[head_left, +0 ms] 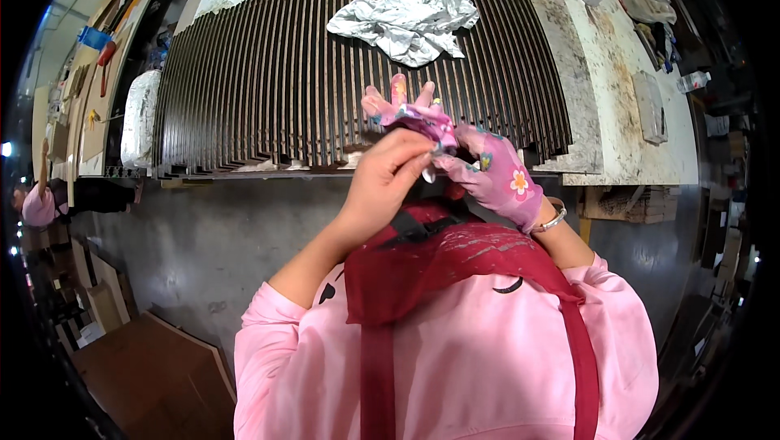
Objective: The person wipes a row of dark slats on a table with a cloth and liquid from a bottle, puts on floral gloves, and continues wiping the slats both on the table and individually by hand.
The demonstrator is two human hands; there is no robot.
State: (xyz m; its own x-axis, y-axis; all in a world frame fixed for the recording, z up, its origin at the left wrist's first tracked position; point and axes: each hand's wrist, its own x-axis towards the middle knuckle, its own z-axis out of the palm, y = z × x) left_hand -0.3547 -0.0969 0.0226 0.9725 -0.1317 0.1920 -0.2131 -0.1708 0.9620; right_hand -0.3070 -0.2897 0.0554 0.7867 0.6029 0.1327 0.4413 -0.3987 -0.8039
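Gloving seems half done: the bare left hand [380,182] and gloved right hand [505,177] both pinch the loose pink glove [424,120], which probably needs spreading open next.

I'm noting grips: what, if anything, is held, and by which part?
A loose pink glove, by its cuff end, in the left hand; whether the right hand also grips is unclear.

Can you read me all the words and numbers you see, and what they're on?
None are readable.
Loose pink glove: coloured patterns, no letters I can make out.
Pink top: black marks, partly hidden by the red apron; I can't tell if they're letters.
Clear bottle at right: too small to read.
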